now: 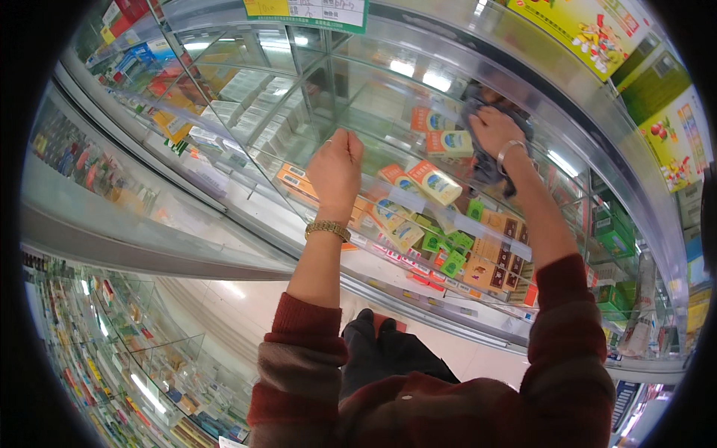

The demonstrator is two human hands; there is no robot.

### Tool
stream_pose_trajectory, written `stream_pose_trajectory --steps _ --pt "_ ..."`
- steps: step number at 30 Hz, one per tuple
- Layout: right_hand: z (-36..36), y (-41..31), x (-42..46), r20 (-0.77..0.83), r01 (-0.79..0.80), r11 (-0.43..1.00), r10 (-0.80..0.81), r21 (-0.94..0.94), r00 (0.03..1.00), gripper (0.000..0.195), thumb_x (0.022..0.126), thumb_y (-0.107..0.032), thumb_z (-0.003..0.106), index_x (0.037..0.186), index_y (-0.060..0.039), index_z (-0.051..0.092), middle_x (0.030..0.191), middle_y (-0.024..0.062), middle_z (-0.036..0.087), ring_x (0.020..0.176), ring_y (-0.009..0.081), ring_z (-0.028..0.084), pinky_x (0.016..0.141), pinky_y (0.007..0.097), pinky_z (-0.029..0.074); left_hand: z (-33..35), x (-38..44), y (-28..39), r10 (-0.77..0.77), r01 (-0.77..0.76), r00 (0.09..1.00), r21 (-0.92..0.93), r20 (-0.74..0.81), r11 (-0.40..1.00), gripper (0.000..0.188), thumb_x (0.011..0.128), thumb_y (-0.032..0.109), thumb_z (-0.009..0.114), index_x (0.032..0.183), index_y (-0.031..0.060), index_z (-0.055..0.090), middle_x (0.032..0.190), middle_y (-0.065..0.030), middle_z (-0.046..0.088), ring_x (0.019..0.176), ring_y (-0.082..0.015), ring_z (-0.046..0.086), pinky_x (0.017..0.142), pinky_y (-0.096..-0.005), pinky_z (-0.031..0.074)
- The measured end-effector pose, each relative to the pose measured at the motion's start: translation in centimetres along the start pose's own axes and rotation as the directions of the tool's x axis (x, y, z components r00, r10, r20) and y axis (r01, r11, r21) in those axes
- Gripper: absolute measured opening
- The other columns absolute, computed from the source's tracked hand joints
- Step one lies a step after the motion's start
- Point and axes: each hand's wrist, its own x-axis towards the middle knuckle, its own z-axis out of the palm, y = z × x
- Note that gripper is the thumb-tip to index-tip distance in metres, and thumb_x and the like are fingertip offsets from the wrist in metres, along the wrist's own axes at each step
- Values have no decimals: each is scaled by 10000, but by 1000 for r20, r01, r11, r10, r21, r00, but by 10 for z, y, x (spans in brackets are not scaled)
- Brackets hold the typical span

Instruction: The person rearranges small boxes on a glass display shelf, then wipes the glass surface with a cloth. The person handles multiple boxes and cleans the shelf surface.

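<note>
My right hand (497, 130), with a bracelet at the wrist, presses a dark grey cloth (486, 168) against the glass of a display case at the upper right. My left hand (338, 171), fingers curled in, is over a glass shelf (392, 84) near the middle; whether it holds anything is hidden. A gold watch (327, 229) is on that wrist. Between my hands lie orange and cream boxes (436, 182), some overlapping. Small green boxes (452, 263) and brown boxes (488, 274) sit lower, nearer my body.
Stacks of white boxes (274, 123) stand behind glass to the left. A metal frame edge (425, 311) runs along the case's near side. Yellow-green printed boxes (588, 33) and a price card (313, 11) are at the top. More stocked glass shelves (151, 347) are at the lower left.
</note>
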Motion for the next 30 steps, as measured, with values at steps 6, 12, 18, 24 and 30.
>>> stream_pose_trajectory --steps 6,12,18,24,30 --pt "-20 143 -82 -77 -178 978 170 -113 982 493 958 -433 377 1162 -80 654 1288 155 567 1116 382 571 978 447 438 0 -1 0 46 -46 999 3 -26 999 263 925 273 551 744 84 524 691 -115 611 642 -358 597 535 -474 447" --pt "-38 148 -100 -33 -430 872 435 -234 900 539 907 -457 438 1125 -20 667 1257 230 553 1099 411 569 975 478 435 5 -4 5 68 -67 996 20 -52 998 258 914 264 571 730 88 528 655 -118 601 633 -345 600 535 -475 446" --pt "-19 2 -75 -7 79 985 -81 -156 997 384 884 -361 498 976 -51 707 1073 190 633 1003 368 611 887 445 486 7 -4 -1 54 -51 997 70 -50 996 282 927 311 544 742 98 545 672 -134 623 643 -362 612 548 -486 452" --pt "4 -140 -78 -21 210 978 -210 11 977 348 862 -385 525 1027 -133 698 1228 42 576 1074 325 591 891 447 500 7 0 -4 96 -98 995 60 24 993 300 955 349 496 787 111 564 709 -151 634 668 -382 610 551 -498 445" --pt "-14 -18 -84 22 28 1000 -28 8 999 424 887 -447 452 1119 -171 675 1265 22 574 1201 268 512 999 415 438 -5 3 -7 71 -78 993 69 91 995 342 981 376 448 797 109 554 718 -146 631 670 -400 595 552 -500 437"
